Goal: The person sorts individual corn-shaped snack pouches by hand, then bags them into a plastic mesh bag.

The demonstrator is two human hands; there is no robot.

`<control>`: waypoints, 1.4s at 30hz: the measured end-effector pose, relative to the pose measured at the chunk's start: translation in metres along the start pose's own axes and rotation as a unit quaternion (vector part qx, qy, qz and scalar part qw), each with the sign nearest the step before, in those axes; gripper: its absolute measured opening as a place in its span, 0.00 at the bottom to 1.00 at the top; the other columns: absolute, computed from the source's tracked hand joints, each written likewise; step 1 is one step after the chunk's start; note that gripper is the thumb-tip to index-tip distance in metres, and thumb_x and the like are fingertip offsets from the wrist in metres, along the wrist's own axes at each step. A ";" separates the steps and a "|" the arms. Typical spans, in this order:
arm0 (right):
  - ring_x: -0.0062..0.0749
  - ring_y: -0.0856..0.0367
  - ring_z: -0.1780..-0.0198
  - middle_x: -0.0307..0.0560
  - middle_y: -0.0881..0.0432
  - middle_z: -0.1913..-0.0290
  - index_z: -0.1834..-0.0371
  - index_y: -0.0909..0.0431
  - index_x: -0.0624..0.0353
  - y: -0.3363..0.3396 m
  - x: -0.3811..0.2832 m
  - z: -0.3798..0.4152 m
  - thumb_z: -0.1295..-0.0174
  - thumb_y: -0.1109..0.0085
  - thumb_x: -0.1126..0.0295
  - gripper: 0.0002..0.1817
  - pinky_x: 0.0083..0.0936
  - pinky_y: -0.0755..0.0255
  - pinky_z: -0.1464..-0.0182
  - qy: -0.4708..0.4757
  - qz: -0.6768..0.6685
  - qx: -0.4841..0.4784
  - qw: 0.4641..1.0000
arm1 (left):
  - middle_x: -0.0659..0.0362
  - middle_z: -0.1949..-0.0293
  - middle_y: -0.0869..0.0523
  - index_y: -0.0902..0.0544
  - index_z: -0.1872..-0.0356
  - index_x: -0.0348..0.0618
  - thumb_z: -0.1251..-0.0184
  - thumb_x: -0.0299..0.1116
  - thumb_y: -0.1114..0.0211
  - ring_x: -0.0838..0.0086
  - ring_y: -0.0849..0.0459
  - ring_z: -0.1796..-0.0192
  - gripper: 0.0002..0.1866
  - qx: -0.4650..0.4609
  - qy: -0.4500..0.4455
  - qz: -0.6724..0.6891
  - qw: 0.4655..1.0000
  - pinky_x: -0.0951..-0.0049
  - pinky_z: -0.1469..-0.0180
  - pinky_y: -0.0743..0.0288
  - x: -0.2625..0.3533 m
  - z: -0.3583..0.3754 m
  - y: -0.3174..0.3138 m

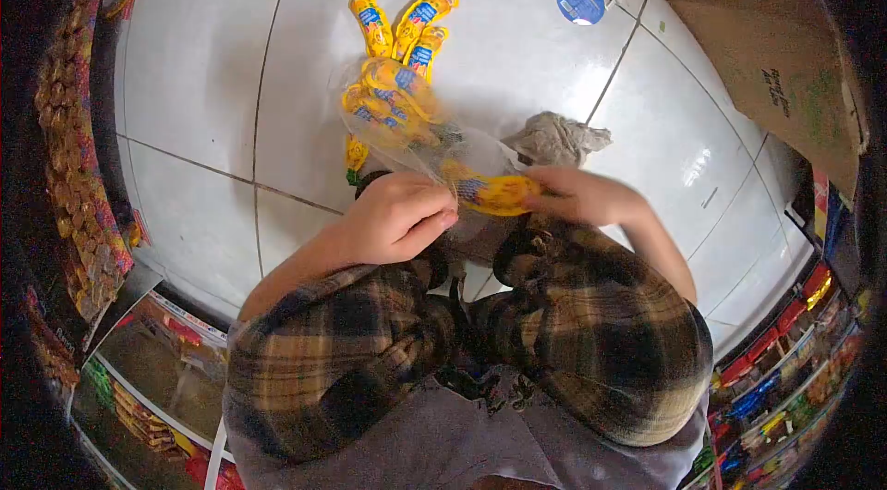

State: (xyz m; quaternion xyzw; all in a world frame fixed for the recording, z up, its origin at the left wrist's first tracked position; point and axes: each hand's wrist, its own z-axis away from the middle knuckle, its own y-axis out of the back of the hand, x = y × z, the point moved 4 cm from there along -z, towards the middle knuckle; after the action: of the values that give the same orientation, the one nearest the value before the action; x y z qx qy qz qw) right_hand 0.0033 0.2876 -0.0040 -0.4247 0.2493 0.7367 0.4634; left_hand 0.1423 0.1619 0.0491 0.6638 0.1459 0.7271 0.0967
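Observation:
My left hand (404, 218) is closed on the gathered edge of a clear plastic bag (356, 132). Several yellow packets with blue labels (393, 102) show inside the bag, which rests on the floor. Pinched in my right hand (577, 196) is a yellow packet (494, 193), held at the bag's mouth and slightly blurred. Beyond the bag, a few more yellow packets (422, 19) lie on the tiles, and another (356, 154) lies at its near left side.
A crumpled grey cloth (558, 139) is just beyond my right hand. Farther off lies a round blue tag (580, 1) on the tiled floor (194, 56). A cardboard box (767, 56) stands at right. Shelves of packaged goods (152, 398) line both sides.

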 end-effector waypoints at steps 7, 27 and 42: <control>0.46 0.30 0.59 0.57 0.29 0.63 0.56 0.37 0.63 -0.059 -0.007 -0.070 0.45 0.59 0.64 0.17 0.33 0.38 0.53 0.100 -0.093 0.085 0.987 | 0.55 0.83 0.29 0.30 0.79 0.39 0.50 0.27 0.46 0.61 0.28 0.78 0.04 -0.012 0.023 -0.012 1.000 0.67 0.77 0.37 0.003 0.005 -0.002; 0.41 0.28 0.61 0.55 0.26 0.65 0.71 0.27 0.65 -0.052 0.002 -0.131 0.55 0.52 0.71 0.10 0.30 0.35 0.59 0.078 -0.405 0.241 0.879 | 0.57 0.84 0.30 0.32 0.80 0.41 0.51 0.28 0.45 0.63 0.28 0.77 0.05 0.005 0.032 -0.004 0.999 0.68 0.75 0.39 -0.003 0.020 0.006; 0.38 0.29 0.68 0.49 0.29 0.73 0.70 0.32 0.66 -0.037 0.009 -0.130 0.53 0.56 0.76 0.08 0.27 0.35 0.66 0.083 0.262 0.060 0.960 | 0.55 0.80 0.27 0.28 0.76 0.39 0.52 0.30 0.43 0.63 0.25 0.73 0.06 -0.064 0.034 0.007 0.997 0.69 0.72 0.35 -0.018 0.024 -0.004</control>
State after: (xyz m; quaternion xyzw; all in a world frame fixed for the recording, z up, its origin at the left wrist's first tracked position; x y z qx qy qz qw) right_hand 0.0854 0.2093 -0.0777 -0.3752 0.4331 0.7784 0.2564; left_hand 0.1674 0.1621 0.0329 0.6319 0.0980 0.7580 0.1285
